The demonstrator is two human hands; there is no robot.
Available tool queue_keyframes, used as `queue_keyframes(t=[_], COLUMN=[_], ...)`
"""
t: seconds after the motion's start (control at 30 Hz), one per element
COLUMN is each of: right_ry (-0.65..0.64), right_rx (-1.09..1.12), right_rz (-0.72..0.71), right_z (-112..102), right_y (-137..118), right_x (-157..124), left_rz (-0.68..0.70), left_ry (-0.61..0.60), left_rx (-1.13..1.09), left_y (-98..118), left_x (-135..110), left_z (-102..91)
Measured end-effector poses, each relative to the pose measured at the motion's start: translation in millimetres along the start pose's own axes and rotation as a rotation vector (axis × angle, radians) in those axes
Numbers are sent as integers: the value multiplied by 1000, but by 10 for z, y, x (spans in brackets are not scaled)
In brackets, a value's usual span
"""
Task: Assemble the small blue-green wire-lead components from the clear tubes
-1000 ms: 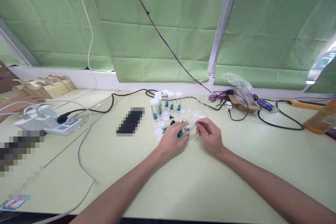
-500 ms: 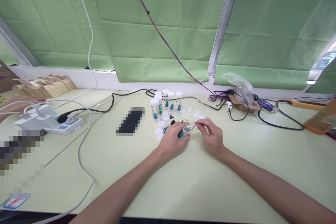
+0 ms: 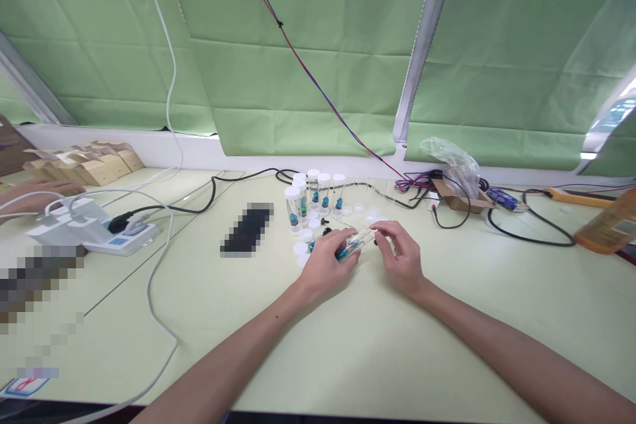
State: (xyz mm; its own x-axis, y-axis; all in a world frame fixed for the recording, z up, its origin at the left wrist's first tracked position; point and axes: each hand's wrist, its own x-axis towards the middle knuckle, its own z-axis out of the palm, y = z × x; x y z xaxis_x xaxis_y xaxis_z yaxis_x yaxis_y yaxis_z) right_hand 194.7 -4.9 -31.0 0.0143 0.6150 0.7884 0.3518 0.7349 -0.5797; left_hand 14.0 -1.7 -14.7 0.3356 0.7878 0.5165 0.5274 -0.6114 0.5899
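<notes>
My left hand (image 3: 328, 260) is closed around a clear plastic tube (image 3: 358, 240) that lies slantwise, with a blue piece inside near my fingers. The fingertips of my right hand (image 3: 400, 255) are bent about the tube's far right end, index above and thumb below. A small dark spot shows by that thumb, too small to name. Just beyond my left hand stand several capped clear tubes (image 3: 324, 193), upright, with blue or green pieces inside. White round caps (image 3: 300, 249) and small black parts (image 3: 326, 231) lie around them; my left hand hides some of these.
A pixelated dark object (image 3: 247, 230) lies to the left. Further left are a white power strip (image 3: 122, 238) with cables, small cardboard boxes (image 3: 94, 162) and another person's hand (image 3: 50, 193). At right sit an open cardboard box (image 3: 464, 200) with a plastic bag, cables and an orange bottle (image 3: 609, 225).
The fingers of my right hand have parted from a tight pinch on a thin piece at the tube's end. The tube has turned slightly in my left hand, which stays in place.
</notes>
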Motion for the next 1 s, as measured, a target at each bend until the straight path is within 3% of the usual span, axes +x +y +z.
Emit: queue_keyframes(t=[0.13,0.37,0.5,0.7,1.0], right_ry=[17,-150,-180,-172,-50], right_rx=[15,57,61,58,-31], right_rz=[52,113,146,149,15], right_z=[9,16,24,45,18], right_y=[-21,-34,-60,-109,-133], right_x=[7,-16,-28,-44,-64], left_rz=[-24,-14,-6,13,94], left_ry=[19,2,-34,-70,-100], left_rx=[-21,-81,-59,-81,-42], left_y=[27,97,97,90,138], left_x=[9,-20,-42,-52,-58], left_z=[-8,-8,5,25,22])
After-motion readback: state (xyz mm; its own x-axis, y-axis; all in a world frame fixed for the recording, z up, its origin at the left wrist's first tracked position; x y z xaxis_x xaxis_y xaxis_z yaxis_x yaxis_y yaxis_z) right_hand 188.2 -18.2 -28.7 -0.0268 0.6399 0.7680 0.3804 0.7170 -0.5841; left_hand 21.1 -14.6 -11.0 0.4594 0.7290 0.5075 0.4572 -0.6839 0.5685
